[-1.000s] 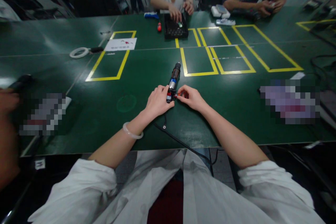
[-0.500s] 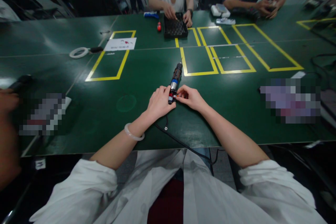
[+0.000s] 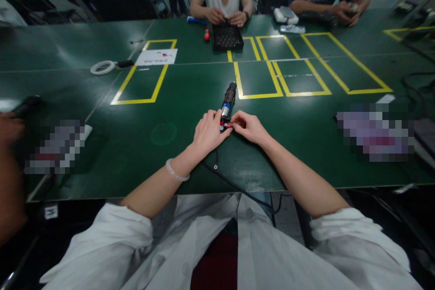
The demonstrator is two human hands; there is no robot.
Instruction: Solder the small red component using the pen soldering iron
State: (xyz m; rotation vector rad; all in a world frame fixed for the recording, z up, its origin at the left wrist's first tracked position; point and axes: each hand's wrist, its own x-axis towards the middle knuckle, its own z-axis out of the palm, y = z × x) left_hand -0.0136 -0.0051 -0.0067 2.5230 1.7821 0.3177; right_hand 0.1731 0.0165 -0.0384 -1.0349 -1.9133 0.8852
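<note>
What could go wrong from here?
The black-and-blue cylindrical tool lies on the green table, steadied only at its near end by the left hand; it could roll.
Its black cable drops off the table edge; a snag might tug it.
The right hand's pinch on the small red part could slip.

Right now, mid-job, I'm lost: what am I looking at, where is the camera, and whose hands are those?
No machine here: a head-worn camera looks forward and down at one person's bare hands. The left hand grips the near end of a black cylindrical device lying on the green table; the right hand pinches a small red part there. A black cable trails back toward the person. Farther off: yellow tape outlines, a white ring, a black tray by another person's hands.
</note>
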